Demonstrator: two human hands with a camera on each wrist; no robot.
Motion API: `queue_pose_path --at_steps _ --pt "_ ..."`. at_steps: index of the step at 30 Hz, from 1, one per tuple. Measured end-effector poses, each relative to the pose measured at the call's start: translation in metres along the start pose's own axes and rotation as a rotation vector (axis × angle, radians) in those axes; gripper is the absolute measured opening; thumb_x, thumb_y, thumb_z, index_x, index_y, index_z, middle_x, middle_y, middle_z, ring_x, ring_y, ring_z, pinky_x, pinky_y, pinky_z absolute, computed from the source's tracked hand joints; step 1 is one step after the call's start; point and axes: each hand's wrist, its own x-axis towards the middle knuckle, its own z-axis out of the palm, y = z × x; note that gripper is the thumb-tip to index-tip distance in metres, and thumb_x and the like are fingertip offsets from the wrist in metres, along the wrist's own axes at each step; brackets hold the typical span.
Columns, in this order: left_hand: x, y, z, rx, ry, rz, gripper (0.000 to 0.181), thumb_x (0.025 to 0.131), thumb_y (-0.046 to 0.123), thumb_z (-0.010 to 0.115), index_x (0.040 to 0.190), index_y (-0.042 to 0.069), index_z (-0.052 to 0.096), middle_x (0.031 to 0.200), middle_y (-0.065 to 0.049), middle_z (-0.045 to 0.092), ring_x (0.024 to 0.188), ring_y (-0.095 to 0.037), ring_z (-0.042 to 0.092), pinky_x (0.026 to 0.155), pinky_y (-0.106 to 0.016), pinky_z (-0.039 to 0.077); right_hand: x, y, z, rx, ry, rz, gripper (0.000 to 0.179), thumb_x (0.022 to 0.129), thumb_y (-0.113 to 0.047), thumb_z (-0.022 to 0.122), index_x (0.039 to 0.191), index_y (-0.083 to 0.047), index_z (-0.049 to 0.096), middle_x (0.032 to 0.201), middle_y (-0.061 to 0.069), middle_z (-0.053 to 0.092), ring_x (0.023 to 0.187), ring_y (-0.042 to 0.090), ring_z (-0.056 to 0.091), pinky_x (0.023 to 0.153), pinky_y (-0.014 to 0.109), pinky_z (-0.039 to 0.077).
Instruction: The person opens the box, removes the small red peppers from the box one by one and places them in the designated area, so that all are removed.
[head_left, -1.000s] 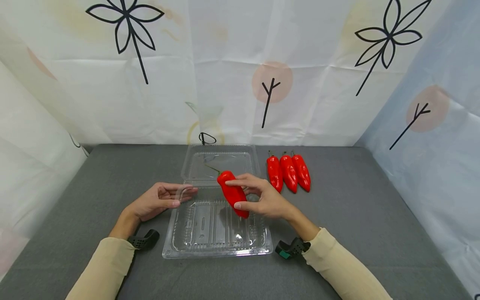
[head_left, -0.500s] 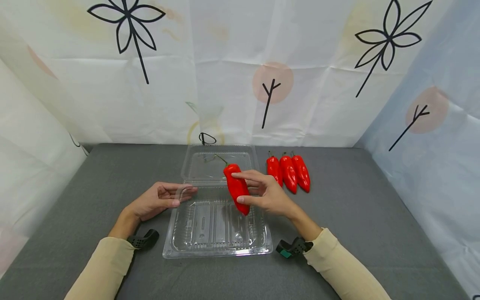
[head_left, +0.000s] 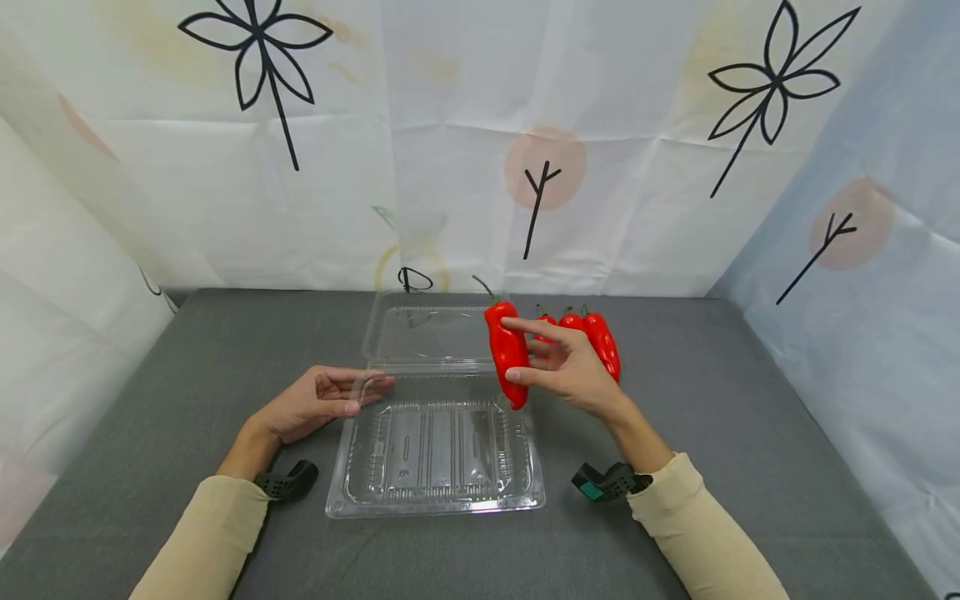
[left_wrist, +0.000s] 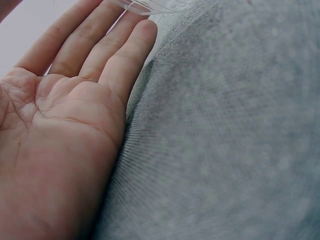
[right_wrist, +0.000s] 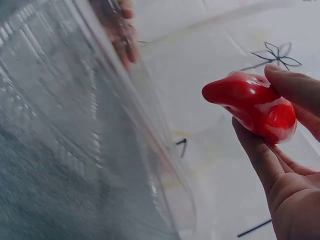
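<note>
My right hand pinches a long red pepper between thumb and fingers, its green stem pointing up and back. The pepper hangs above the right side of a hinged clear plastic container, near the fold between tray and lid. In the right wrist view the same pepper shows its tip toward the camera. At the container's left back corner, my left hand rests with fingers fairly straight, touching the plastic. The left wrist view shows the open palm beside the cloth, clear plastic at the fingertips.
Three more red peppers lie in a row at the back right, partly hidden behind my right hand. The container's lid lies folded back toward the patterned curtain. A grey cloth covers the table.
My right hand has moved the pepper rightward and back, from over the tray toward the row of peppers, and the pepper stands more upright. The left hand has stayed in place.
</note>
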Motion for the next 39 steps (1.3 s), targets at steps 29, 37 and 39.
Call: queue_pose_path --at_steps 29,37,39 --pt "-0.001 0.001 0.001 0.002 0.011 -0.015 0.054 0.096 -0.010 0.060 0.146 -0.015 0.041 0.147 -0.023 0.051 0.138 -0.028 0.048 0.113 -0.037 0.042 -0.019 -0.005 -0.078 -0.090 0.194 -0.005 0.061 0.091 0.011 0.067 0.149 -0.001 0.049 0.140 0.015 0.049 0.119 0.023 0.062 0.089 0.033 0.060" --pt "-0.001 0.000 0.000 -0.001 -0.001 -0.005 0.053 0.096 -0.010 0.059 0.146 -0.015 0.041 0.147 -0.023 0.051 0.139 -0.029 0.048 0.113 -0.036 0.042 -0.027 0.001 -0.099 -0.082 0.253 0.030 0.060 0.094 0.008 0.065 0.151 -0.001 0.046 0.146 0.017 0.044 0.119 0.015 0.063 0.091 0.027 0.058" --pt "0.000 -0.001 0.000 -0.007 -0.006 0.002 0.052 0.097 -0.011 0.058 0.145 -0.016 0.042 0.146 -0.023 0.052 0.138 -0.028 0.048 0.114 -0.036 0.042 -0.029 0.003 -0.105 -0.108 0.271 0.049 0.060 0.095 0.006 0.066 0.151 -0.001 0.045 0.149 0.019 0.042 0.119 0.012 0.062 0.092 0.026 0.058"
